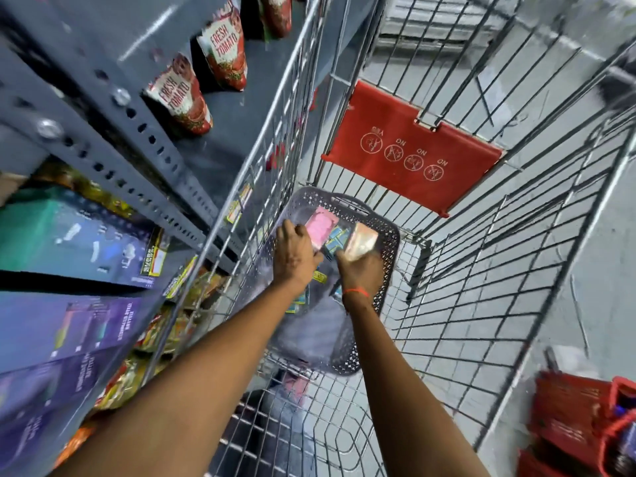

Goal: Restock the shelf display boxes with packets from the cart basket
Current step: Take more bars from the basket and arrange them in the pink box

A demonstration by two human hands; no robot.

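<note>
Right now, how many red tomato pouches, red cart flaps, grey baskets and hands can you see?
Tomato pouches: 3, two reading Fresh Tomato, one cut off at the top edge
Red cart flap: 1
Grey basket: 1
Hands: 2, left hand, right hand
Total: 7

arms: bare, sleeveless | right wrist: thin orange thread band [356,291], seemingly

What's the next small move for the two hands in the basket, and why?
Probably lift both hands out toward the shelf: the right hand already grips a pale packet, and the left hand is on the pink packet in the grey basket.
</note>
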